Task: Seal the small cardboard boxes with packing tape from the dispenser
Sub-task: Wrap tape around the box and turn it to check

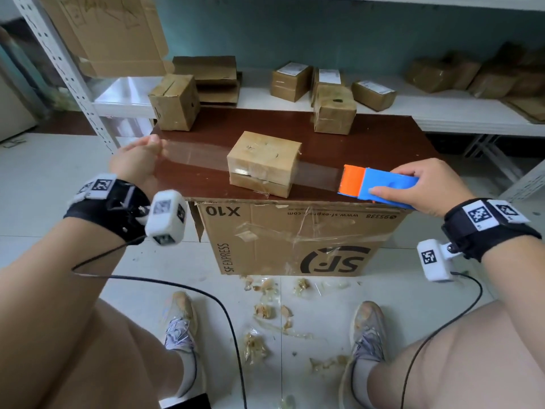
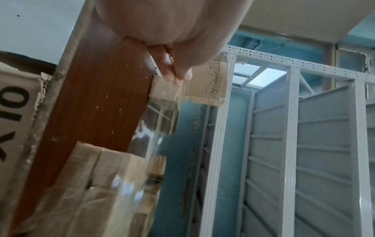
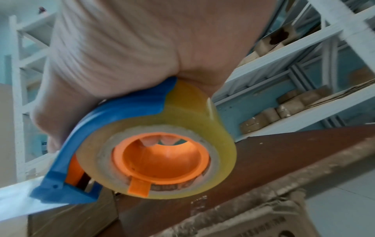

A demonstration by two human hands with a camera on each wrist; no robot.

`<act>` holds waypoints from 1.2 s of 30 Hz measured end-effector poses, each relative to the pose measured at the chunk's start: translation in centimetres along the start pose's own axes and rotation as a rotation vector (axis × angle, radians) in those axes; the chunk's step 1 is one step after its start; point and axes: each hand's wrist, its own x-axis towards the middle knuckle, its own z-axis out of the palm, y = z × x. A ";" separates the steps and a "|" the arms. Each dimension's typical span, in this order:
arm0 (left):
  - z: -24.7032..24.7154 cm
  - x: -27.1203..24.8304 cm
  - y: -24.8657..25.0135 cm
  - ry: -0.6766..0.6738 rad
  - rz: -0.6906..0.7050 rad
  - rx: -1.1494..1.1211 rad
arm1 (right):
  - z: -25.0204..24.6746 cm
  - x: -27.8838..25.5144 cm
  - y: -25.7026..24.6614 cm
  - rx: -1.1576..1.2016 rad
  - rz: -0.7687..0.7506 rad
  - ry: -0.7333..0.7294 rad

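A small cardboard box (image 1: 264, 162) stands in the middle of the brown table (image 1: 368, 143). A strip of clear tape (image 1: 194, 157) stretches across the box's front face, from my left hand to the dispenser. My left hand (image 1: 138, 160) pinches the tape's free end at the table's left edge; the left wrist view shows the fingertips (image 2: 176, 77) pressed together on it. My right hand (image 1: 421, 184) grips the blue and orange tape dispenser (image 1: 374, 184) to the right of the box. The right wrist view shows its yellowish tape roll (image 3: 162, 154) close up.
Two more small boxes (image 1: 175, 101) (image 1: 334, 110) stand at the table's back corners. A white shelf (image 1: 413, 104) behind holds several taped parcels. A large SF Express carton (image 1: 295, 240) leans against the table's front. Tape scraps (image 1: 265, 311) litter the floor near my feet.
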 end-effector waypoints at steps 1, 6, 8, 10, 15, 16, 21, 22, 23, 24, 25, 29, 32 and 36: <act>0.4 -0.7 0.1 -0.028 0.033 -0.032 | 0.4 0.1 0.5 -0.020 0.025 0.010; 4.4 -8.4 1.4 -0.334 0.212 0.046 | 1.9 1.7 2.5 -0.166 0.227 0.185; 5.5 -11.3 1.6 -0.463 0.317 0.054 | 2.3 2.2 2.7 -0.179 0.302 0.253; 6.5 -13.4 1.3 -0.554 0.411 0.098 | 2.9 2.7 2.6 -0.225 0.349 0.253; 8.6 -15.8 0.1 -0.707 0.479 0.130 | 4.4 4.6 1.6 -0.349 0.439 0.245; 8.9 -16.2 -0.1 -0.757 0.448 0.133 | 4.8 4.8 1.3 -0.378 0.445 0.244; 10.3 -17.5 -0.6 -0.892 0.411 0.170 | 6.3 5.3 -0.3 -0.462 0.439 0.229; 10.6 -17.7 -0.6 -0.911 0.414 0.173 | 6.5 5.5 -0.4 -0.471 0.448 0.225; 10.8 -18.1 -0.4 -0.933 0.413 0.167 | 6.8 5.8 -0.6 -0.481 0.468 0.210; 11.0 -18.5 -0.1 -0.959 0.405 0.141 | 7.0 6.1 -0.7 -0.490 0.503 0.185; 11.0 -18.9 0.2 -0.984 0.398 0.098 | 7.1 6.3 -0.9 -0.493 0.545 0.158; 10.5 -18.3 1.3 -0.910 0.398 -0.027 | 6.7 6.7 -0.5 -0.335 0.637 0.089; 10.3 -16.6 0.8 -0.812 0.297 0.070 | 6.6 6.3 -2.3 -0.346 0.611 0.022; 11.0 -16.5 0.6 -0.918 0.123 0.020 | 5.4 4.5 -8.6 0.029 0.178 0.138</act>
